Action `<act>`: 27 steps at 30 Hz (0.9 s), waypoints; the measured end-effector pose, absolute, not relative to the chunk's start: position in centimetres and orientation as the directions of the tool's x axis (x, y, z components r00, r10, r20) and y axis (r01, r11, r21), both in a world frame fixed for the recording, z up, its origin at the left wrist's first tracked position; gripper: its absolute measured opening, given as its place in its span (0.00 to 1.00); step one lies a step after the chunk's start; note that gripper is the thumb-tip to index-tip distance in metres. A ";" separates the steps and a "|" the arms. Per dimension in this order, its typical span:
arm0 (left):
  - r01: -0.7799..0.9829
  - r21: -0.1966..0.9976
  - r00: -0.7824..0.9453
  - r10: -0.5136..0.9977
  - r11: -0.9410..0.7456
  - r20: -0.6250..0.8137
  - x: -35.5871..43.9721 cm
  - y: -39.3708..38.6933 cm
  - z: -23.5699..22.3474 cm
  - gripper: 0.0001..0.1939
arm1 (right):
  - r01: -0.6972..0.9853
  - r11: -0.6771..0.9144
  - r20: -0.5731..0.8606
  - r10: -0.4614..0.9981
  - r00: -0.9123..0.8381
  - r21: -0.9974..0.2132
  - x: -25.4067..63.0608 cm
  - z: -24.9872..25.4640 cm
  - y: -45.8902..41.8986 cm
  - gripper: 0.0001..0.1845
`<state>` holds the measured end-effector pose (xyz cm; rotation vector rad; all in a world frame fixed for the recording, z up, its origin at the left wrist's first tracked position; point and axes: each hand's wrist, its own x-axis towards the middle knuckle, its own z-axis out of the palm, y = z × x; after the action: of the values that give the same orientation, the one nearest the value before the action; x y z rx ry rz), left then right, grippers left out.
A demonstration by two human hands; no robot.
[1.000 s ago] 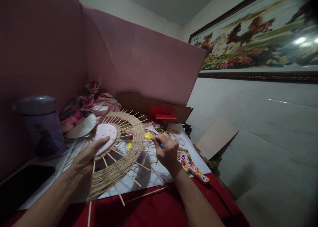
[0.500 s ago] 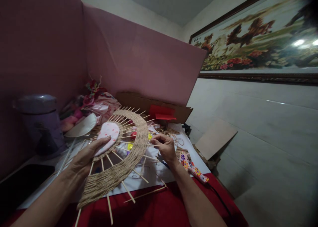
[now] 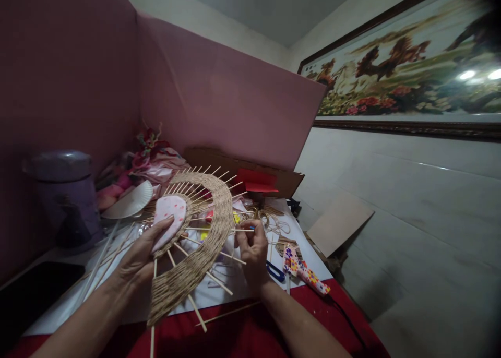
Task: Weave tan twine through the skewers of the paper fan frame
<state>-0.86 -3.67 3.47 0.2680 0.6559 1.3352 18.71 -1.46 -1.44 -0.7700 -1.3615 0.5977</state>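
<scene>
My left hand (image 3: 143,253) grips a half-round woven fan (image 3: 219,212) at its inner end, thumb on a white pad with pink dots (image 3: 170,216). The fan has a wide band of twisted tan twine woven over thin wooden sticks that radiate past its outer edge. My right hand (image 3: 252,251) is at the fan's right edge, its thumb and fingers closed around the end of one stick (image 3: 241,230). A small blue bit shows by those fingers; I cannot tell what it is. The fan hides the fingers behind my left thumb.
A floral-patterned glue gun (image 3: 305,272) with a cord lies at right, beside a blue-handled tool (image 3: 275,271). At left stand a purple thermos (image 3: 70,201) and a white pleated paper piece (image 3: 131,201). Cardboard (image 3: 211,162) with red paper (image 3: 256,180) is behind, near loose twine (image 3: 277,223).
The fan has turned, its lower end shifting right and upward. My right hand has moved slightly down and rolled, staying at the fan's right edge. My left hand keeps its grip.
</scene>
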 end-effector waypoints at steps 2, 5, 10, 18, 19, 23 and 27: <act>-0.786 0.572 0.109 0.964 0.233 -0.244 -0.9 -3.7 3.5 0.05 | 0.167 0.728 0.746 0.658 0.102 -0.665 18.7 -2.1 -2.0 0.05; -0.780 0.582 0.114 0.966 0.231 -0.231 -1.0 -3.7 3.5 0.05 | 0.285 0.857 0.893 0.450 -0.005 -0.430 19.0 -2.4 -2.5 0.12; -0.790 0.587 0.066 0.976 0.178 -0.208 -1.1 -3.6 3.4 0.06 | 0.363 0.920 0.958 0.225 -0.178 -0.149 19.4 -1.8 -2.8 0.19; -0.819 0.532 0.098 0.966 0.216 -0.241 -0.8 -4.0 3.7 0.08 | 0.366 0.919 0.955 0.231 -0.188 -0.150 19.2 -3.1 -2.3 0.21; -0.817 0.537 0.096 0.968 0.209 -0.230 -0.8 -4.0 3.7 0.08 | 0.347 0.918 0.955 0.257 -0.149 -0.193 19.3 -3.2 -2.4 0.21; -0.810 0.555 0.096 0.977 0.187 -0.190 -1.0 -3.8 3.7 0.05 | 0.392 0.908 0.957 0.232 -0.173 -0.149 19.4 -2.9 -2.7 0.26; -0.808 0.550 0.096 0.968 0.211 -0.231 -1.1 -3.6 3.5 0.05 | 0.458 0.889 0.933 0.169 -0.319 -0.004 19.4 -2.5 -2.7 0.29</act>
<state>-1.07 -3.61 3.53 0.3160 0.6168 1.3485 19.45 -2.69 -2.50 -0.4634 -1.8971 -0.3113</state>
